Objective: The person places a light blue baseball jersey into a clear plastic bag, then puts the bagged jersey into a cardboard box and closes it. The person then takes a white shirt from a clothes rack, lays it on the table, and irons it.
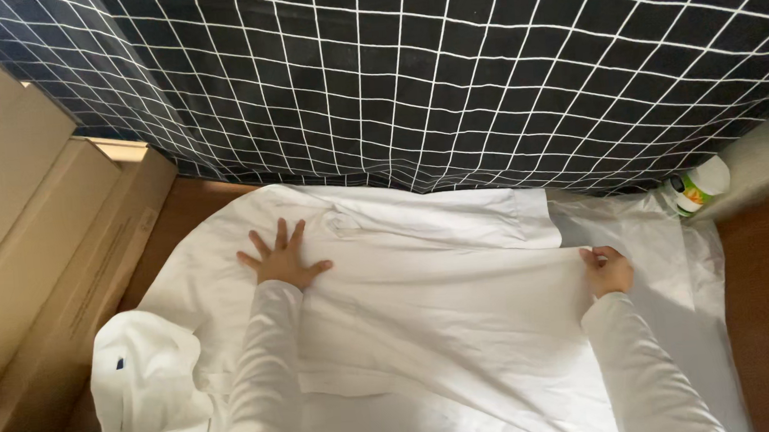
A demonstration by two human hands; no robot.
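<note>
Closed cardboard boxes (36, 267) stand at far left, contents hidden. A white shirt (446, 320) lies spread on the floor. The left hand (281, 261) presses flat on it, fingers spread. The right hand (607, 270) pinches a folded shirt edge. A bottle (696, 188) lies at right.

A home bedroom: a bed in black grid-checked bedding (482, 65), cardboard boxes (35, 249) stacked beside it.
</note>
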